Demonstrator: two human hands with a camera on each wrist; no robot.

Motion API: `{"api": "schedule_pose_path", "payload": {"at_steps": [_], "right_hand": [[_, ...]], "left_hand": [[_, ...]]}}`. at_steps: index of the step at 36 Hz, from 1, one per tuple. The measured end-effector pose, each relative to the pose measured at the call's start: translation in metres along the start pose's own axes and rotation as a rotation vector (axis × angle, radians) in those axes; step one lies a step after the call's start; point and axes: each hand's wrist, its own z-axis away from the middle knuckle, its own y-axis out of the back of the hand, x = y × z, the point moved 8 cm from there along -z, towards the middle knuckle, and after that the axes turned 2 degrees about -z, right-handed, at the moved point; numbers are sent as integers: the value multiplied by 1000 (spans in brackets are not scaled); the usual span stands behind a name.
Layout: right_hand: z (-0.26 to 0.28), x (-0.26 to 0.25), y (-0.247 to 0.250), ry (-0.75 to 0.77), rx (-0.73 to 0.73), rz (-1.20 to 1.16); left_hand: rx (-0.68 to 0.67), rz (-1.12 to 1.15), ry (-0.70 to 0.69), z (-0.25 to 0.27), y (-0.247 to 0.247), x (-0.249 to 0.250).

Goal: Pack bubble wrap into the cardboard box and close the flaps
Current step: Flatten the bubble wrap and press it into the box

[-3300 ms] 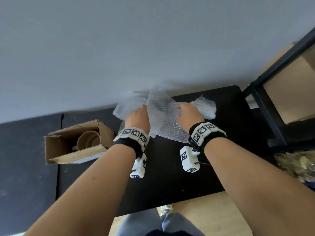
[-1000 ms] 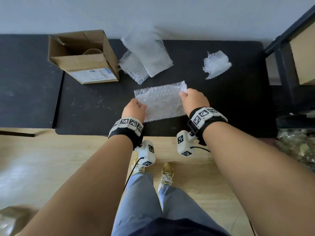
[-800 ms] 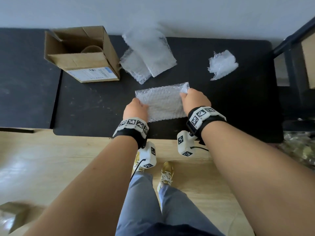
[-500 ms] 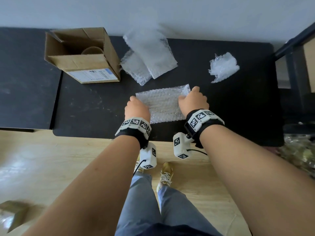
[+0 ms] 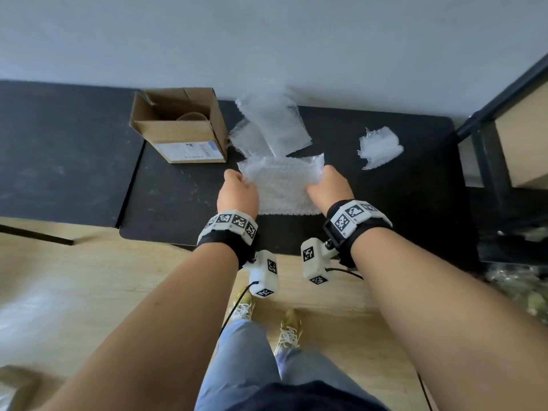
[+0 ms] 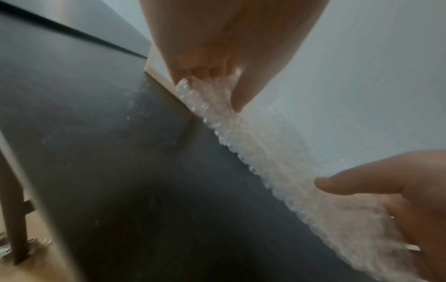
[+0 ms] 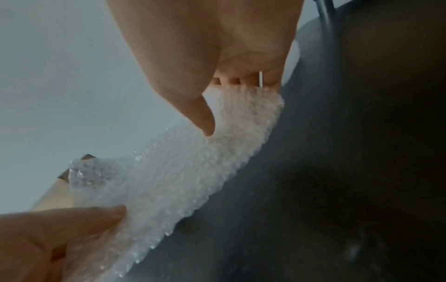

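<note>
A clear bubble wrap sheet (image 5: 280, 185) hangs just above the black table (image 5: 178, 197), stretched between my hands. My left hand (image 5: 237, 188) pinches its left edge, thumb on top (image 6: 239, 99). My right hand (image 5: 327, 185) pinches the right edge, thumb over the wrap (image 7: 205, 122) and fingers behind it. In the wrist views the sheet (image 6: 265, 152) (image 7: 181, 171) sags between the two grips. The open cardboard box (image 5: 181, 129) stands at the back left with its flaps up and a round brown object (image 5: 189, 117) inside.
Two more flat bubble wrap sheets (image 5: 269, 126) lie against the wall right of the box. A crumpled piece (image 5: 379, 146) lies at the back right. A black shelf frame (image 5: 489, 143) borders the table's right end, and a second dark table (image 5: 59, 149) adjoins on the left.
Both hands took the sheet by its side edges and raised it off the table, moving it a little farther from me. The box and the other wrap pieces have stayed put.
</note>
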Motion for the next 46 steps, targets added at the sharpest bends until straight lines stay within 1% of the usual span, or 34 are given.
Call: {"api": "schedule_pose_path", "payload": {"at_steps": [3,9,13,15,20,23,28,32,34,36,40,43,46], "right_hand": [[5,-29,9,77,19,-6],[16,-89,24,195,109,-41],[20,-130,30,236,160,-116],[19,-151,30,247,176,-105],[16,-202,29,278,237,-85],[14,-232,24,291,248,-101],[10,-266,6,259,272,-95],[4,-278,-13,218,291,-85],[3,-282,-22,222,276,-78],[4,-286,-30,231,262,-62],[4,-286,-43,198,251,-15],[3,-285,-45,197,253,42],[-2,-283,-47,224,225,121]], "left_hand": [[74,47,-38,0,31,11],[154,96,-100,-8,87,26],[196,94,-150,-25,124,37],[220,100,-171,-37,143,43],[217,109,-179,-76,180,50],[194,100,-181,-104,197,49],[125,121,-182,-146,210,42],[-16,120,-155,-169,202,32],[-95,97,-167,-173,195,27],[-143,53,-189,-174,189,22],[-174,-62,-224,-172,180,13],[-156,-158,-271,-170,177,12],[-138,-217,-293,-168,176,12]]}}
